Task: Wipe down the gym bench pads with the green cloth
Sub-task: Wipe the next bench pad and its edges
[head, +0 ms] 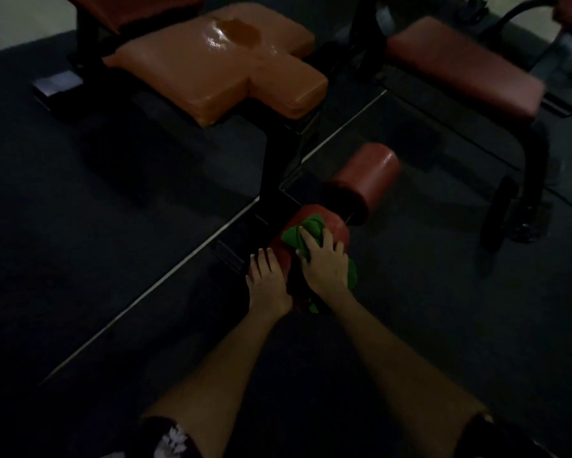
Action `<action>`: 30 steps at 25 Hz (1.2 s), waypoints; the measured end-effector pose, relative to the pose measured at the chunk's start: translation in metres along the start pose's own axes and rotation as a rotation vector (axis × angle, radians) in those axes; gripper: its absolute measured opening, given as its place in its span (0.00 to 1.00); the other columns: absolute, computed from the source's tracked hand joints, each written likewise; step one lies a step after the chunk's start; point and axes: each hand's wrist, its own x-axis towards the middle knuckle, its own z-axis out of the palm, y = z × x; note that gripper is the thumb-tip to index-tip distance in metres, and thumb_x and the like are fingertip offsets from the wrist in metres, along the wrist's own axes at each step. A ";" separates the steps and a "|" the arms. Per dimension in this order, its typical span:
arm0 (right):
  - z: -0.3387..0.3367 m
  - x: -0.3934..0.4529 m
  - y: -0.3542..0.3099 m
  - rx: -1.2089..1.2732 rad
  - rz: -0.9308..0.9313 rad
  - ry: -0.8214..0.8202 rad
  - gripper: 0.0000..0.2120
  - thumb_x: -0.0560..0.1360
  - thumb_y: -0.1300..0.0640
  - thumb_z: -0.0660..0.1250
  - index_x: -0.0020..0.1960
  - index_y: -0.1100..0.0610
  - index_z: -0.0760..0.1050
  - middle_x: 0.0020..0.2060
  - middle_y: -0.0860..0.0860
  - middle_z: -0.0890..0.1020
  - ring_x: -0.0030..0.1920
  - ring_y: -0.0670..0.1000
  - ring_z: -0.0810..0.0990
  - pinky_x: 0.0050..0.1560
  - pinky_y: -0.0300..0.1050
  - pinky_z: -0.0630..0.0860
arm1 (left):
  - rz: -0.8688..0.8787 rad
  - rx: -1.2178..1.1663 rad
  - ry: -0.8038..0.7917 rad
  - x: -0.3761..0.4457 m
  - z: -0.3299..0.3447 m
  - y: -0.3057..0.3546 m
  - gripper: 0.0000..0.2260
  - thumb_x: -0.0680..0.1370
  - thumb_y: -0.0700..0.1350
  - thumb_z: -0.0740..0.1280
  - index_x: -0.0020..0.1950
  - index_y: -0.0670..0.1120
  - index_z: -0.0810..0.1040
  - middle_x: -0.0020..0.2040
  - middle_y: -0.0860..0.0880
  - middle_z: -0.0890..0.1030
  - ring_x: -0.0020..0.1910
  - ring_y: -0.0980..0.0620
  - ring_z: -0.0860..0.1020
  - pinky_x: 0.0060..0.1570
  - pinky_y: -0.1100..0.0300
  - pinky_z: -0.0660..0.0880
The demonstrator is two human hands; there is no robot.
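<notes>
A dark floor [96, 226] fills most of the dim view, crossed by a pale seam line. On it stands a bench frame carrying a large orange T-shaped pad [218, 64], glossy with a darker wet-looking patch near its far end. To the right sits a second, darker red pad [466, 67] on its own black frame. Nearer the person, two red roller pads lie side by side — the far roller [367, 176] bare, the near roller [335, 228] under both hands. The right hand [326, 262] presses down with fingers spread over the green cloth [306, 231], bunched on top of the near roller. The left hand [266, 276] rests flat against that roller's left end, fingers together, holding nothing.
</notes>
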 end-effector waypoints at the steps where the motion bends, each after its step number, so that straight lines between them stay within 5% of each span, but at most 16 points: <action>1: 0.009 0.001 0.001 -0.053 -0.007 0.072 0.23 0.80 0.45 0.53 0.75 0.41 0.55 0.73 0.55 0.59 0.63 0.60 0.65 0.59 0.53 0.66 | 0.029 -0.028 0.054 0.003 0.008 -0.007 0.49 0.71 0.54 0.72 0.76 0.40 0.41 0.77 0.42 0.46 0.76 0.42 0.43 0.73 0.42 0.52; 7: 0.013 0.040 0.007 0.082 0.096 0.252 0.21 0.78 0.46 0.59 0.71 0.43 0.65 0.70 0.56 0.63 0.65 0.59 0.64 0.60 0.56 0.65 | 0.157 -0.072 0.135 0.010 0.019 -0.021 0.57 0.62 0.64 0.74 0.76 0.40 0.43 0.75 0.42 0.50 0.75 0.41 0.48 0.74 0.47 0.52; 12: 0.034 0.028 0.019 0.069 -0.144 0.384 0.21 0.75 0.47 0.63 0.67 0.46 0.71 0.62 0.59 0.70 0.57 0.61 0.70 0.52 0.56 0.70 | 0.195 -0.041 0.158 0.016 0.024 -0.027 0.59 0.61 0.66 0.74 0.76 0.41 0.42 0.76 0.43 0.48 0.75 0.42 0.46 0.73 0.46 0.54; 20: 0.023 0.062 0.026 0.079 -0.029 0.449 0.21 0.77 0.47 0.61 0.69 0.47 0.68 0.64 0.57 0.68 0.60 0.60 0.68 0.55 0.53 0.69 | 0.153 0.056 0.068 0.016 0.012 -0.020 0.62 0.59 0.66 0.75 0.75 0.40 0.40 0.76 0.42 0.47 0.75 0.41 0.47 0.70 0.41 0.59; 27: 0.064 -0.008 0.042 0.427 -0.192 0.531 0.23 0.74 0.55 0.66 0.68 0.48 0.70 0.62 0.58 0.69 0.58 0.58 0.70 0.53 0.52 0.71 | 0.132 0.090 0.044 0.009 0.007 -0.012 0.60 0.62 0.63 0.75 0.75 0.38 0.39 0.75 0.39 0.47 0.75 0.39 0.47 0.72 0.47 0.53; 30: 0.043 0.033 0.060 0.415 -0.087 0.525 0.22 0.76 0.54 0.64 0.69 0.49 0.69 0.63 0.59 0.68 0.60 0.60 0.70 0.55 0.51 0.70 | 0.119 0.086 0.046 0.008 0.004 -0.010 0.60 0.62 0.64 0.75 0.76 0.40 0.38 0.75 0.39 0.47 0.75 0.40 0.47 0.72 0.46 0.52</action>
